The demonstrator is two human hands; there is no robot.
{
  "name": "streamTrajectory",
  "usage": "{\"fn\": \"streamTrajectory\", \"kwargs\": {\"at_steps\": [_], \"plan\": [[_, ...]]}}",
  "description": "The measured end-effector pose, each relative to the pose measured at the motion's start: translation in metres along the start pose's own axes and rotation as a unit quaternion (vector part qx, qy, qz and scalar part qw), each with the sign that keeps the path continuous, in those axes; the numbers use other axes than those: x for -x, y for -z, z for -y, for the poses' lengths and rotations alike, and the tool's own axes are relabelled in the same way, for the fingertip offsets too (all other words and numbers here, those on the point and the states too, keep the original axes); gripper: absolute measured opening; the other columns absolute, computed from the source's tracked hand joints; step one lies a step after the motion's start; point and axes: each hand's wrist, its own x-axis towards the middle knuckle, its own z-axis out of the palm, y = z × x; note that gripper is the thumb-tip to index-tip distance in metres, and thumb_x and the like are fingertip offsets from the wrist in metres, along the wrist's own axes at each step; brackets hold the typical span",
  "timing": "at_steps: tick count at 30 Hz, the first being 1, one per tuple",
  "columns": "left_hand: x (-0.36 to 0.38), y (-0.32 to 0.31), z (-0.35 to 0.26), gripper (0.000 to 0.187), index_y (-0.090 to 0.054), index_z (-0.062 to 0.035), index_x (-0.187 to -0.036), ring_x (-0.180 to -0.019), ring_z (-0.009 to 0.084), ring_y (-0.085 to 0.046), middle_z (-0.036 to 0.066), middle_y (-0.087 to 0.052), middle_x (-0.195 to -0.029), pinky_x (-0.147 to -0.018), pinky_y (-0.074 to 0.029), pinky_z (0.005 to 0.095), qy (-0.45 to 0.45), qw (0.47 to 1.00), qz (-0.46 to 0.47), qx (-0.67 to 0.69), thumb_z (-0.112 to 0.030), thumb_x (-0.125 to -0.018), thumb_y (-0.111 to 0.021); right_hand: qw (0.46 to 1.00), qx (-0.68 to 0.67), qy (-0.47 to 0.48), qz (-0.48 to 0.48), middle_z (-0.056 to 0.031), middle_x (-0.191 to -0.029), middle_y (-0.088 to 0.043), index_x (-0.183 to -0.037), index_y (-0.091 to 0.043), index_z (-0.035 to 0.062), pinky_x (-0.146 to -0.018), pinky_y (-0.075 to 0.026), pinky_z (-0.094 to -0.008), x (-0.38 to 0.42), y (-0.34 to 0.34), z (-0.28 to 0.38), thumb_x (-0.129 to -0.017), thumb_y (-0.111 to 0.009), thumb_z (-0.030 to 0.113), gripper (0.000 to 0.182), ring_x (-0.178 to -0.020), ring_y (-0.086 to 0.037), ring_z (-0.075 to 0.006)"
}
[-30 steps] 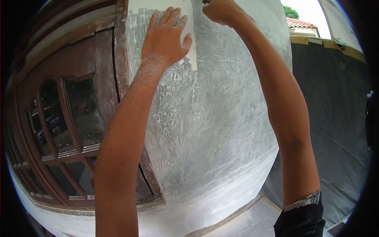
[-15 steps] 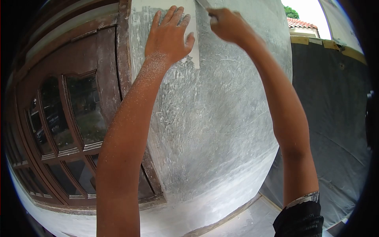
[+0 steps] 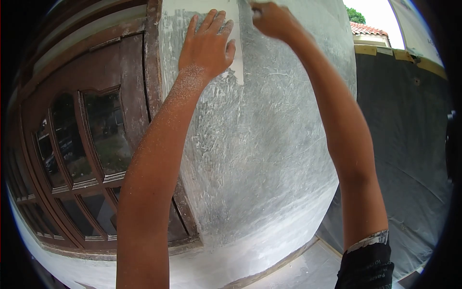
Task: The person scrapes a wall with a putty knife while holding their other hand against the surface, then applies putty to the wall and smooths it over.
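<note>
My left hand (image 3: 206, 45) lies flat against the wall (image 3: 269, 125), fingers spread and pointing up, over a border between white paint and bare grey plaster. Pale dust coats its wrist and some fingertips. My right hand (image 3: 275, 20) is up near the top edge of the view, to the right of the left one. Its fingers are closed around a scraper (image 3: 251, 5), of which only a small blurred part shows; the rest is hidden by the hand or cut off by the frame. A strip of white paint (image 3: 238, 58) runs down between the two hands.
On the left is a brown wooden window frame (image 3: 151, 62) with several glass panes (image 3: 103, 130), close beside my left arm. Dark sheeting (image 3: 399, 135) hangs at the right. A pale ledge or floor (image 3: 298, 269) lies below the wall. A tiled roof (image 3: 368, 30) shows behind.
My right hand has moved slightly up and left with the scraper, and less of its blade shows now. My left hand stays on the wall almost unmoved.
</note>
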Motion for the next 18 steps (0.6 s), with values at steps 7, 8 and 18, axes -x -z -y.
{"fn": "streamTrajectory", "kwargs": {"at_steps": [7, 8, 18], "plan": [[0.002, -0.005, 0.002, 0.049, -0.053, -0.0180, -0.148, -0.152, 0.0196, -0.031, 0.005, -0.044, -0.159, -0.128, -0.017, 0.0479, -0.016, 1.000, -0.015, 0.017, -0.033, -0.102, -0.048, 0.996, -0.007, -0.076, 0.056, -0.0237, -0.129, -0.066, -0.140, -0.060, 0.0057, -0.100, -0.054, -0.0442, 0.046, 0.023, 0.035, -0.092, -0.054, 0.013, 0.049, -0.111, -0.069, -0.0376], [0.003, -0.004, 0.001, 0.049, -0.053, -0.0180, -0.148, -0.152, 0.0196, -0.031, 0.005, -0.044, -0.159, -0.128, -0.017, 0.0479, -0.016, 1.000, -0.014, 0.019, -0.033, -0.102, -0.048, 1.000, 0.014, -0.024, 0.005, -0.0254, -0.120, -0.071, -0.137, -0.065, 0.0104, -0.097, -0.055, -0.0434, 0.056, 0.015, 0.030, -0.088, -0.056, 0.013, 0.050, -0.103, -0.072, -0.0416], [0.003, -0.011, 0.003, 0.048, -0.052, -0.0168, -0.149, -0.152, 0.0203, -0.032, 0.006, -0.044, -0.159, -0.127, -0.018, 0.0478, -0.017, 0.999, -0.023, 0.026, -0.030, -0.103, -0.047, 0.999, -0.016, -0.040, 0.005, -0.0265, -0.109, -0.072, -0.132, -0.066, 0.0055, -0.101, -0.052, -0.0506, 0.086, 0.003, 0.031, -0.092, -0.048, 0.016, 0.046, -0.098, -0.071, -0.0451]]}}
